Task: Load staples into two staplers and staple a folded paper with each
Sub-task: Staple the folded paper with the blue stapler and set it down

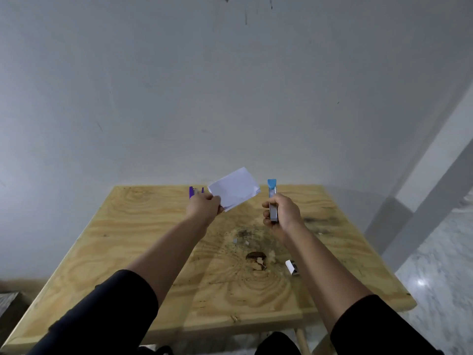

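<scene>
Left hand [204, 206] is pinching the folded paper [234, 188] above the table [143, 226], half hiding the purple stapler [192, 192]. Right hand [282, 213] is gripping the blue stapler [272, 198] upright. Staple box [291, 267] near it: no lettering legible.

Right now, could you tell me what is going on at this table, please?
A person is standing over a wooden table with both arms out. The left hand pinches a folded white paper by its corner, held up above the table. The right hand grips a blue stapler, upright and apart from the paper. A purple stapler sits at the far edge, and a small staple box lies near the right forearm. The paper is not yet in the blue stapler.
</scene>
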`<state>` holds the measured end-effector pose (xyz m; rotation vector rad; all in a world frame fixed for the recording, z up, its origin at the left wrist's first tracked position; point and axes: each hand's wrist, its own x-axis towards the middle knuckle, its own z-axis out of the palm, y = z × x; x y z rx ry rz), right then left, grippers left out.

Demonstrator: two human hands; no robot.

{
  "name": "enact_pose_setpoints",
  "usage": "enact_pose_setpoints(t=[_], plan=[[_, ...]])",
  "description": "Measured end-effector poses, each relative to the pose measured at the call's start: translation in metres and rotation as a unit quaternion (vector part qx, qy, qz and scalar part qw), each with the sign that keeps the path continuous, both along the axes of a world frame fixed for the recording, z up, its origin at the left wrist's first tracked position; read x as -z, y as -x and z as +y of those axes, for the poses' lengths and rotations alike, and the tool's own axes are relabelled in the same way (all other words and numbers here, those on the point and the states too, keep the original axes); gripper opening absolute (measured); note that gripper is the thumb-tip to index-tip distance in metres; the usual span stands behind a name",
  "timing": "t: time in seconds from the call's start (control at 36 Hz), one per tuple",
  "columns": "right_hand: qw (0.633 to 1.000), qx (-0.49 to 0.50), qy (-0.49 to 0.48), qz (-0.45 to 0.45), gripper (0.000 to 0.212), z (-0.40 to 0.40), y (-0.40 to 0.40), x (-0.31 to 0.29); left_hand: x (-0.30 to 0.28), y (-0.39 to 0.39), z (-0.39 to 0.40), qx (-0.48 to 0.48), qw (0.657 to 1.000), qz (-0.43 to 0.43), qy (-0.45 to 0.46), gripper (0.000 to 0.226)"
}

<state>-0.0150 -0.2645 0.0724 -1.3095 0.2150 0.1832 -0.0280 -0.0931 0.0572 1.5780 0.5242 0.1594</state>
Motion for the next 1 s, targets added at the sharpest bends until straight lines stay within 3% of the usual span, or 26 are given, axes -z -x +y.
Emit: enact_pose_setpoints(t=[0.11, 0.19, 0.5, 0.58, 0.72, 0.89, 1.0], plan=[[1.000, 0.011, 0.018, -0.004, 0.014, -0.009, -0.004, 0.003, 0.013, -0.006, -0.014, 0.004, 0.999, 0.015, -0.030, 0.023], [0.999, 0.020, 0.034, -0.029, 0.010, -0.017, -0.008, 0.006, 0.022, -0.015, -0.030, 0.001, 0.998, 0.032, -0.062, 0.003], [0.997, 0.045, 0.051, -0.036, 0.010, -0.041, -0.026, 0.020, 0.041, -0.056, -0.081, 0.032, 0.977, 0.072, -0.199, 0.008], [0.994, 0.046, 0.083, -0.047, 0.003, -0.043, -0.030, 0.023, 0.044, -0.060, -0.085, 0.027, 0.965, 0.070, -0.250, 0.010], [0.981, 0.046, 0.181, -0.059, 0.018, -0.031, -0.045, 0.025, 0.046, -0.060, -0.071, 0.003, 0.957, 0.039, -0.289, 0.035], [0.950, 0.022, 0.301, -0.078, 0.014, 0.017, -0.067, 0.027, 0.055, -0.022, -0.014, -0.001, 0.930, -0.024, -0.367, 0.019], [0.922, -0.028, 0.373, -0.102, 0.014, 0.057, -0.077, 0.034, 0.064, 0.006, 0.019, -0.020, 0.907, -0.009, -0.421, 0.019]])
